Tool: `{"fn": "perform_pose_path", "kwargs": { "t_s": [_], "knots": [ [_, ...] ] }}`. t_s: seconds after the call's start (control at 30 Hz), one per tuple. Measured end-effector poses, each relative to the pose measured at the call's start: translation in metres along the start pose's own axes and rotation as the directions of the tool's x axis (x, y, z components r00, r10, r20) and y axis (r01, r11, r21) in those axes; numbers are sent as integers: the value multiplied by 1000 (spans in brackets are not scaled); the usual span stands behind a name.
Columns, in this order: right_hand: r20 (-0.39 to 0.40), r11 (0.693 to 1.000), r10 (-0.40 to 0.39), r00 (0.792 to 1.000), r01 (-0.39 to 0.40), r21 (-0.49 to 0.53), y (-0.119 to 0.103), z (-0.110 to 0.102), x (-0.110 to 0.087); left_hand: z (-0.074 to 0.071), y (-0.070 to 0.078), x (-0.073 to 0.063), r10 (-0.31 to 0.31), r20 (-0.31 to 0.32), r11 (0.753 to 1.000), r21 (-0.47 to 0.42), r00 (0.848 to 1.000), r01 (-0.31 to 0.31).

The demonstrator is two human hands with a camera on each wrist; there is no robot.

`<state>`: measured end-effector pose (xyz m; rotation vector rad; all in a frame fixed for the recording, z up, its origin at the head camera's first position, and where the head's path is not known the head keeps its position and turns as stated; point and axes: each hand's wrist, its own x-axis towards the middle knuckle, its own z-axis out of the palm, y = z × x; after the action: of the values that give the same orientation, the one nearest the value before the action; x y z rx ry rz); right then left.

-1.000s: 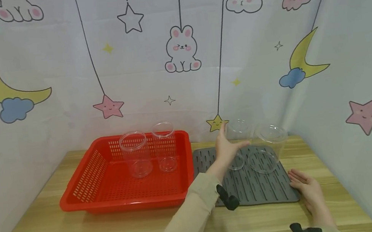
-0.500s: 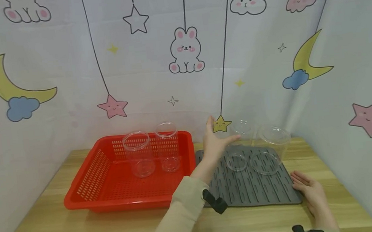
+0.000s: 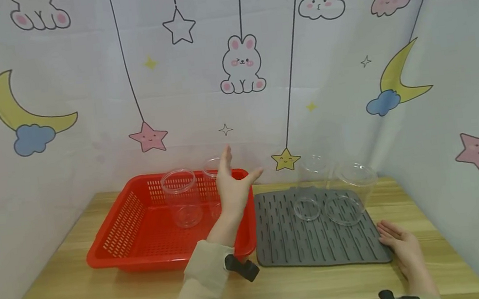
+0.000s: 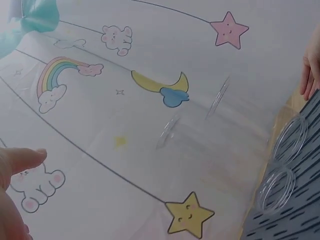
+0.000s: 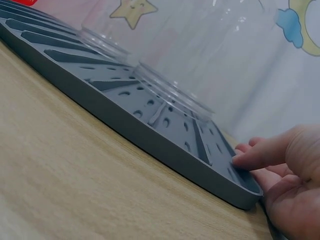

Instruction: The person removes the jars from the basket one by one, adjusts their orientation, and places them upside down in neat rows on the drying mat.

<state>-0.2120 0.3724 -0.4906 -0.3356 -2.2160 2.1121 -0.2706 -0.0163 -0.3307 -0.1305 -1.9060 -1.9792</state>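
My left hand [image 3: 232, 190] is over the right part of a red basket [image 3: 172, 262], thumb and fingers spread with nothing between them. It partly hides a narrow clear plastic cup [image 3: 211, 168]; a wider clear cup [image 3: 181, 195] stands beside that one in the basket. In the left wrist view only part of the hand [image 4: 15, 185] shows. My right hand [image 3: 403, 249] rests at the right edge of a grey ridged mat [image 3: 276, 234], thumb touching the rim in the right wrist view. Upright on the mat stand a narrower clear cup [image 3: 307, 208] and a wider one [image 3: 344, 209].
The basket and the mat lie side by side on a wooden table [image 3: 308, 289]. A white cloth [image 3: 182, 111] printed with rabbits, stars and moons hangs close behind them and along both sides.
My left hand has moved left, from beside the narrower cup on the mat to over the basket. The right hand stays at the mat's edge. The head view has shifted slightly.
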Motion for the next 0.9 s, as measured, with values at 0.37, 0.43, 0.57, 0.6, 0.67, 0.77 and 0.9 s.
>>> {"fn": "perform_pose_path", "kwargs": {
  "t_s": [0.37, 0.43, 0.57, 0.6, 0.67, 0.77, 0.9],
  "knots": [
    [1, 1000, -13, 1000, 13, 6, 0, 1, -1, -78, 2, 20, -10, -163, 994, 104, 987, 27],
    [-1, 1000, 0, 1000, 0, -22, -1, 3, -1, -93, 1, 24, -26, -193, 990, 130, 981, 52],
    [-9, 999, 21, 1000, -21, -28, -3, 5, -2, -121, -4, 31, -94, -211, 975, 179, 973, 133],
    [-12, 999, 24, 1000, -25, -30, -3, 5, -3, -127, -5, 33, -122, -203, 968, 192, 972, 162],
    [-19, 999, 28, 999, -29, -32, -3, 5, -3, -139, -8, 36, -183, -174, 950, 220, 968, 220],
    [-30, 999, 31, 999, -33, -42, -3, 5, -3, -155, -13, 42, -277, -104, 913, 282, 955, 296],
    [-30, 999, 22, 999, -23, -46, -2, 4, -3, -170, -18, 50, -362, 7, 872, 356, 932, 336]
  ]
}}
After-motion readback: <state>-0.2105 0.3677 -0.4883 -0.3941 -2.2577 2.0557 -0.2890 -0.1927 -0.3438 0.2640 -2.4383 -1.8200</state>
